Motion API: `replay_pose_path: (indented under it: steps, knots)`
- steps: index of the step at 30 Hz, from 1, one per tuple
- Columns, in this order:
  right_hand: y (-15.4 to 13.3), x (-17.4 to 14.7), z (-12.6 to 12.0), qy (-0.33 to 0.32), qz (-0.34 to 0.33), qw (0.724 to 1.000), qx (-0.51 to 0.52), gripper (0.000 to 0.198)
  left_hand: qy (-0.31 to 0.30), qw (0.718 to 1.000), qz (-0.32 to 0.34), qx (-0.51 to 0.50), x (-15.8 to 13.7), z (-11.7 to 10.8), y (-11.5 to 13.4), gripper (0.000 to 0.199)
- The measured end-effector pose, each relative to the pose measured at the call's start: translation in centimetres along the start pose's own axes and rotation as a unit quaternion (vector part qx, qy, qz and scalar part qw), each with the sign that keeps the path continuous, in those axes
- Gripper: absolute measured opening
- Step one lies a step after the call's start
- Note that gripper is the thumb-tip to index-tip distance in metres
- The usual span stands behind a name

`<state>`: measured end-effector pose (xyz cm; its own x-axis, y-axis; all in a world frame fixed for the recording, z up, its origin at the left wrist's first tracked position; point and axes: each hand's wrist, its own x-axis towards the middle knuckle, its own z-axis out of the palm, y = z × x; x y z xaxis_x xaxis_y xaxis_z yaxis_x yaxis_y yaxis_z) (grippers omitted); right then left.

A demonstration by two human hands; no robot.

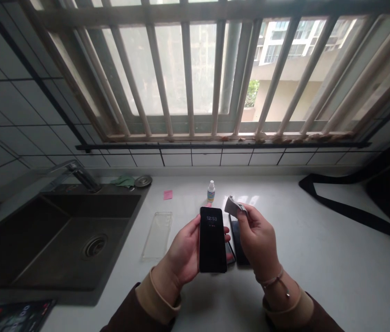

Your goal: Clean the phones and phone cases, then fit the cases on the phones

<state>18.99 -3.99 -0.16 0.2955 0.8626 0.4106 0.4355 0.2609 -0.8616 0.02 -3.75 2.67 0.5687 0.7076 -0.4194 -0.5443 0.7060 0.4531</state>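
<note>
A black smartphone (213, 249) lies in my left hand (186, 249), its lit screen showing 12:53 and facing me. My right hand (259, 237) pinches a small grey cloth (232, 206) just to the right of the phone's top edge, apart from it. Beneath my hands, two dark flat devices, one a dark slab (239, 246), rest on the counter, partly hidden. Behind the phone stands a small white spray bottle (211, 191), upright. To the left lies a clear phone case (158, 236), with a pink sticky note (168, 194) farther back.
On the left is a dark sink (59, 267) with a faucet (82, 175). A green cloth (123, 180) and a round metal strainer (143, 181) sit at its back rim. A black strap (347, 210) and dark bag lie right. A black printed packet (15, 317) is at front left.
</note>
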Motion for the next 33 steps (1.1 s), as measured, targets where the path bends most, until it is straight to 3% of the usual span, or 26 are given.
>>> replay_pose_path:
  steps: [3, 7, 11, 14, 21, 28, 30, 33]
  knots:
    - [0.4, -0.3, 0.4, -0.057, -0.087, 0.994, -0.043, 0.029, -0.013, 1.0, -0.011, 0.016, 0.2, -0.4, -0.6, 0.053]
    - [1.0, -0.7, 1.5, -0.132, -0.214, 0.963, -0.093, 0.035, -0.025, 0.999, 0.013, -0.023, 1.1, -0.8, -1.1, 0.05]
    - [1.0, -1.0, 1.9, -0.192, -0.254, 0.941, -0.112, 0.036, 0.027, 0.995, 0.072, -0.064, 1.7, -0.7, -0.5, 0.049]
    - [0.5, -1.2, 1.7, -0.233, -0.282, 0.926, -0.095, 0.033, 0.066, 0.993, 0.068, -0.064, 1.6, -0.8, 0.4, 0.053]
    - [-0.7, -1.3, 0.6, -0.31, -0.295, 0.902, -0.06, 0.029, 0.132, 0.985, 0.106, -0.045, 1.5, -1.6, 1.9, 0.046]
    - [-1.6, -1.5, -0.6, -0.359, -0.294, 0.886, -0.018, 0.032, 0.154, 0.976, 0.151, -0.032, 1.5, -2.1, 2.5, 0.048]
    - [-1.9, -1.4, -0.8, -0.352, -0.291, 0.89, -0.006, 0.032, 0.156, 0.975, 0.155, -0.036, 1.4, -2.1, 2.8, 0.05]
    - [-2.3, -1.2, -1.0, -0.294, -0.228, 0.927, 0.044, 0.03, 0.134, 0.98, 0.144, -0.036, 1.1, -1.8, 3.0, 0.051]
